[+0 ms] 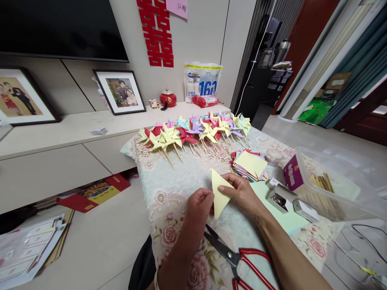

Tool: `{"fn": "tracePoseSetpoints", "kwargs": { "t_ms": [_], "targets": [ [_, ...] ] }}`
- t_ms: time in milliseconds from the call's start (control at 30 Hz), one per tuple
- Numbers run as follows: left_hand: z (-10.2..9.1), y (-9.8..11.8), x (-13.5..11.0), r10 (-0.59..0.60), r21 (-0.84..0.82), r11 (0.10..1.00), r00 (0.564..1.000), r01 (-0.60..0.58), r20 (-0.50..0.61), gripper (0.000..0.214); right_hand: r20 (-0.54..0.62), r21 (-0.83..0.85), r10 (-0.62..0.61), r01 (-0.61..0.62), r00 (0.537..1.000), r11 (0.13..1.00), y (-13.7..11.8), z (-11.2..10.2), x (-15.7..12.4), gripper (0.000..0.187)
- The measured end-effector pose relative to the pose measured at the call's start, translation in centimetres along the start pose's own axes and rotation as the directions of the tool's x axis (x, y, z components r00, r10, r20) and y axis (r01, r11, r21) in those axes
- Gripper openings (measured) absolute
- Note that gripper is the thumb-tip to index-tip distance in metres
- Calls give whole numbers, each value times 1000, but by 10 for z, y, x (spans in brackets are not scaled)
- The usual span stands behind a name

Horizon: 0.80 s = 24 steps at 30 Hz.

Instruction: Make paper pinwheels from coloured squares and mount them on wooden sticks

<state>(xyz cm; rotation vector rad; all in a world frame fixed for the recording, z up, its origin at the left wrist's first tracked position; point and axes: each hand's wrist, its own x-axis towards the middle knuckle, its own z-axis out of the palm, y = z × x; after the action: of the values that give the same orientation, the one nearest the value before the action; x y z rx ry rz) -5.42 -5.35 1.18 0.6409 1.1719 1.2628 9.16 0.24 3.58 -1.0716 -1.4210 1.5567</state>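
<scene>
Right hand (237,189) pinches pale-yellow paper triangle (219,198), thumb on top; left hand (200,205), fingers curled, grips long edge, probably steadying fold. Red-handled metal scissors (231,256) nearby, presumably for reach.

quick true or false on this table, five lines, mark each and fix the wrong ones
1. The right hand holds a triangular piece of yellow paper. True.
2. The red-handled scissors are in the right hand. False: they lie on the tablecloth.
3. The top sheet of the paper stack is pale yellow. True.
4. All the pinwheels are red. False: yellow and purple ones show too.
5. Loose sticks are in the clear plastic box. True.
</scene>
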Motion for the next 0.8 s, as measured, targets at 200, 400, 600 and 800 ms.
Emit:
{"fn": "tracePoseSetpoints", "kwargs": {
  "t_ms": [200,400,600,800],
  "targets": [
    [-1,-1,2,75,42,997,993,-72,-94,18,87,-26,38,-36,995,999,0,1,1,50],
    [0,0,2,56,18,998,996,-55,-67,20,59,27,38,-40,998,999,5,0,4,57],
    [0,0,2,65,17,998,996,-64,-69,20,53,53,64,-67,997,996,10,-1,3,58],
    [1,2,1,70,31,997,996,-68,-52,20,53,45,40,-43,998,998,10,-1,4,55]
  ]
}}
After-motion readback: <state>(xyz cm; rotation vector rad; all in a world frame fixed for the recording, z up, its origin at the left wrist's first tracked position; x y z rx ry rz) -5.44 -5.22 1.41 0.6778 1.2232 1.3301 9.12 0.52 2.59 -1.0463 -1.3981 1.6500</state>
